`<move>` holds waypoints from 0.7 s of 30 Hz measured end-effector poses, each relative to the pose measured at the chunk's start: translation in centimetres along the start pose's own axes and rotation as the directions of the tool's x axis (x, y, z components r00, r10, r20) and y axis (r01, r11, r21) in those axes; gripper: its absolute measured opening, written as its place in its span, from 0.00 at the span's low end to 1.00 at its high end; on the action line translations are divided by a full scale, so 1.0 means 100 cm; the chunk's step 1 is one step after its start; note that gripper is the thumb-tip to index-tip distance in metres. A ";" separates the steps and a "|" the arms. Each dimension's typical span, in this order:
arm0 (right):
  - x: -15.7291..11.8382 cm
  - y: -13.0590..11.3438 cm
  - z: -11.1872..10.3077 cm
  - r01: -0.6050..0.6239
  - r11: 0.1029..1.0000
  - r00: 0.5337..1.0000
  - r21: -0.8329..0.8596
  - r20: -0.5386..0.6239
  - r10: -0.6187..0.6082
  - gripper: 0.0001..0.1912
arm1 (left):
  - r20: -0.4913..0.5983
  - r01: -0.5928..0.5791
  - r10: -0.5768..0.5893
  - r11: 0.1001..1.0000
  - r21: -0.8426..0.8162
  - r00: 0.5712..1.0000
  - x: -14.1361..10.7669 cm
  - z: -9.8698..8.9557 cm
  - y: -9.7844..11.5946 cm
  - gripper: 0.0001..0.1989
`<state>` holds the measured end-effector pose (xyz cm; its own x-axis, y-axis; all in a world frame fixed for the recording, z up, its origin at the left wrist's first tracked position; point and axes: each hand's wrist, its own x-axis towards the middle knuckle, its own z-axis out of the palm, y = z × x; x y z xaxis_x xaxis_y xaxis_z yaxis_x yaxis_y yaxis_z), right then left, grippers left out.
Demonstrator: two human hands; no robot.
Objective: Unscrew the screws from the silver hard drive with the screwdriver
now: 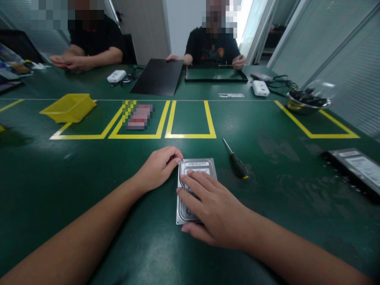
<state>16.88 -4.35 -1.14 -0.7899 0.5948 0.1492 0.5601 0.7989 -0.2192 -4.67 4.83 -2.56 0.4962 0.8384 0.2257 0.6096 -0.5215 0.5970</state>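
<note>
Head view: nearest, the right hand (213, 206) lies over a metal hard disk drive (198, 164), its grip wide, fingers spread across the top face and thumb by the near edge. The drive rests flat on the green bench (142, 249), around the middle, well in from both sides. At the drive's far left corner is the left hand (158, 166), thumb and fingertips close together; I cannot tell whether that grip holds the corner. A black-and-yellow screwdriver (237, 164) lies to the drive's right, tip pointing away. Towards the bench's right edge lies a second hard drive (360, 164). Farther off, a yellow bin (68, 109) sits on the left and a metal bowl (308, 106) of dark items near the right edge. Two co-workers sit along the far edge, one touching a black panel (158, 77).
</note>
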 end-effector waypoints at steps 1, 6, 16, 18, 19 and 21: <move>0.000 0.000 0.000 0.003 1.000 1.000 0.001 -0.004 -0.003 0.33 | 0.001 0.003 -0.003 1.000 0.000 1.000 0.000 0.000 0.000 0.07; 0.000 0.000 0.000 0.002 1.000 1.000 0.006 -0.008 -0.002 0.33 | 0.004 0.004 -0.004 1.000 0.000 1.000 0.000 -0.001 0.001 0.08; 0.000 0.000 -0.001 0.001 1.000 1.000 0.009 -0.005 -0.001 0.33 | 0.007 -0.001 0.001 1.000 0.008 1.000 0.000 0.000 0.002 0.08; 0.000 -0.001 -0.001 0.002 1.000 1.000 0.010 -0.004 -0.002 0.33 | 0.008 0.003 -0.004 1.000 0.009 1.000 0.000 0.000 0.002 0.08; 0.000 -0.001 -0.001 0.001 1.000 1.000 0.011 -0.002 -0.001 0.33 | 0.008 0.003 -0.003 1.000 0.008 1.000 0.000 0.000 0.002 0.08; 0.000 -0.001 -0.001 -0.003 1.000 1.000 0.014 0.001 0.003 0.33 | 0.007 0.001 -0.001 1.000 0.007 1.000 0.000 0.000 0.002 0.08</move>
<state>16.86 -4.40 -1.01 -0.7886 0.5968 0.1480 0.5588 0.7960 -0.2327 -4.61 4.72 -2.46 0.5002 0.8375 0.2199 0.6145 -0.5222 0.5913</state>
